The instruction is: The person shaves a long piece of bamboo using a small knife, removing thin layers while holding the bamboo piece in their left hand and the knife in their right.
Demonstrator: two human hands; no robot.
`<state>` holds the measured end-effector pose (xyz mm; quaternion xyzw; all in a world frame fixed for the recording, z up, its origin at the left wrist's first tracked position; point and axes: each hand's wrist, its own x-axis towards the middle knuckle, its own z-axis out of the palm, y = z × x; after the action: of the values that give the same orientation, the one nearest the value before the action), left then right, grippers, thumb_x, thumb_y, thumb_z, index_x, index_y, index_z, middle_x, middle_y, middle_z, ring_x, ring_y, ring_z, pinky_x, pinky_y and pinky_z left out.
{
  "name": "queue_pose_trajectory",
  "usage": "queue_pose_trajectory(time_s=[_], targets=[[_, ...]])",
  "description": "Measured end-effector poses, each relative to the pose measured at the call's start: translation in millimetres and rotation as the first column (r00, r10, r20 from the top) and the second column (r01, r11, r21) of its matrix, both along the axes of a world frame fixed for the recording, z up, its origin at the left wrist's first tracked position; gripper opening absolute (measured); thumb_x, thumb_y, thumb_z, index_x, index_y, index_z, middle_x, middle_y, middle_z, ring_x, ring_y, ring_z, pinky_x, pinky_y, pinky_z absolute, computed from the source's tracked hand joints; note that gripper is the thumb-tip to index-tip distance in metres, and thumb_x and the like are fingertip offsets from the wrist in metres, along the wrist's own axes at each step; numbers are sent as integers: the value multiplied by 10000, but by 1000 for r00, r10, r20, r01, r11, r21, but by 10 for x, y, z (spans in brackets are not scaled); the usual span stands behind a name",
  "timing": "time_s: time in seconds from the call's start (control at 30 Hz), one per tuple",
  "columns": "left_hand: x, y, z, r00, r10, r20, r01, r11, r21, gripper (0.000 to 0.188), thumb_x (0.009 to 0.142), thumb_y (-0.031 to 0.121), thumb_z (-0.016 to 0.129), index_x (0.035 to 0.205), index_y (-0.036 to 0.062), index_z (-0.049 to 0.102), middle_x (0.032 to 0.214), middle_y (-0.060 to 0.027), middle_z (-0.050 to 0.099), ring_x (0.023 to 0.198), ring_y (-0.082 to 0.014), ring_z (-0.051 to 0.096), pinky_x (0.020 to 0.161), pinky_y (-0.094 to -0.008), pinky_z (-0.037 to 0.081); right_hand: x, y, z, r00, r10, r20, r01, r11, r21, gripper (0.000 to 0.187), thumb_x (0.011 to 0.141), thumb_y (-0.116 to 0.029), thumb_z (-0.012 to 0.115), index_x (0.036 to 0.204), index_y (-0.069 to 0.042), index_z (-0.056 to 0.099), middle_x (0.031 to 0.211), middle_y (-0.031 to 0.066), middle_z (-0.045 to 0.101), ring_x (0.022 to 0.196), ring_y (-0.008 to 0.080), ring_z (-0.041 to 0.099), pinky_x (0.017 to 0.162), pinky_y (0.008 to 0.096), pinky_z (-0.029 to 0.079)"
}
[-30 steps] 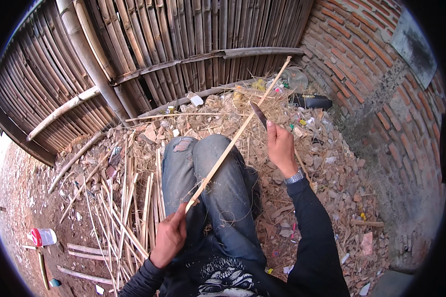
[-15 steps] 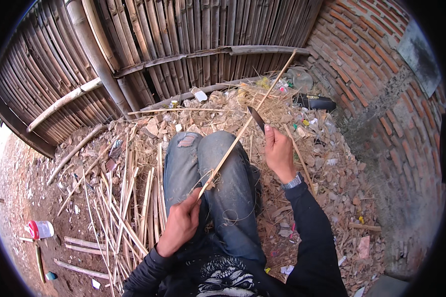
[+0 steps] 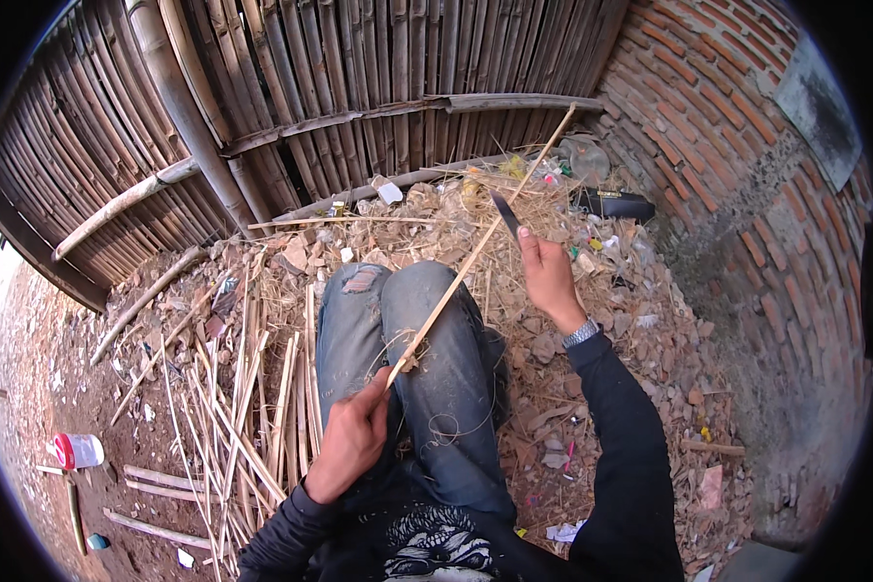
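The left hand [image 3: 351, 436] grips the lower end of one long, pale strip [image 3: 454, 289] slanting over worn jeans [image 3: 444, 393]; the right hand [image 3: 553, 279] is wrapped round one dark, pointed knife [image 3: 505, 211] beside it. Slender strips [image 3: 284, 398], too tangled to count, lie leftward on rubble-strewn earth [image 3: 630, 388], below one slatted bamboo wall [image 3: 378, 68] and one brick wall [image 3: 713, 107].

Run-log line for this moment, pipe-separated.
left grip: holds pale strip, near end | right grip: holds dark knife | knife: crosses strip in view, contact unclear | strip: slants over jeans

Strip [image 3: 469, 264] over legs [image 3: 352, 325], wall [image 3: 791, 267] at right
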<state>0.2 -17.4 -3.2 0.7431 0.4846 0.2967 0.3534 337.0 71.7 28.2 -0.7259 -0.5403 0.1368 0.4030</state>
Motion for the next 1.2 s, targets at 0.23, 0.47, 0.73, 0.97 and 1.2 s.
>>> queue_pose_trajectory(time_s=[0.23, 0.47, 0.73, 0.97, 1.2], targets=[[-63, 29, -58, 999, 23, 35, -22, 999, -24, 335, 995, 75, 619, 1308, -42, 646, 769, -301, 651, 681, -272, 726, 651, -375, 525, -628, -380, -35, 921, 378, 94, -384, 922, 50, 515, 1079, -353, 530, 721, 13, 583, 589, 259, 527, 552, 459, 571, 523, 501, 403], [52, 42, -28, 1000, -7, 20, 7, 1000, -7, 332, 1007, 70, 605, 1319, -38, 641, 794, -259, 690, 712, -202, 700, 682, -355, 531, -98, 4, -42, 995, 39, 96, -49, 994, 99, 544, 1097, -367, 496, 716, 13, 575, 535, 201, 516, 475, 383, 528, 495, 479, 387], [-63, 127, -124, 984, -47, 173, 77, 982, -172, 345, 1034, 123, 595, 1353, -4, 632, 819, -150, 647, 806, -105, 611, 729, -319, 509, -288, -104, 47, 963, 225, 148, -231, 973, 26, 504, 1090, -337, 509, 741, 15, 600, 590, 238, 552, 548, 444, 571, 536, 496, 413], [-19, 139, -46, 988, -21, 155, 59, 967, -248, 355, 1047, 150, 594, 1375, 20, 629, 734, 16, 539, 682, -69, 473, 632, -273, 439, -292, 60, 27, 953, 260, 158, -267, 963, 26, 506, 1083, -331, 520, 741, 34, 600, 607, 247, 555, 567, 444, 577, 546, 501, 418], [-70, 181, -32, 984, -68, 162, 119, 937, -328, 341, 1054, 171, 585, 1349, 10, 642, 722, 28, 521, 681, -61, 481, 626, -278, 441, -245, 150, 89, 962, 160, 222, -187, 977, 106, 500, 1098, -332, 487, 759, 5, 637, 536, 200, 528, 480, 369, 562, 475, 466, 400]])
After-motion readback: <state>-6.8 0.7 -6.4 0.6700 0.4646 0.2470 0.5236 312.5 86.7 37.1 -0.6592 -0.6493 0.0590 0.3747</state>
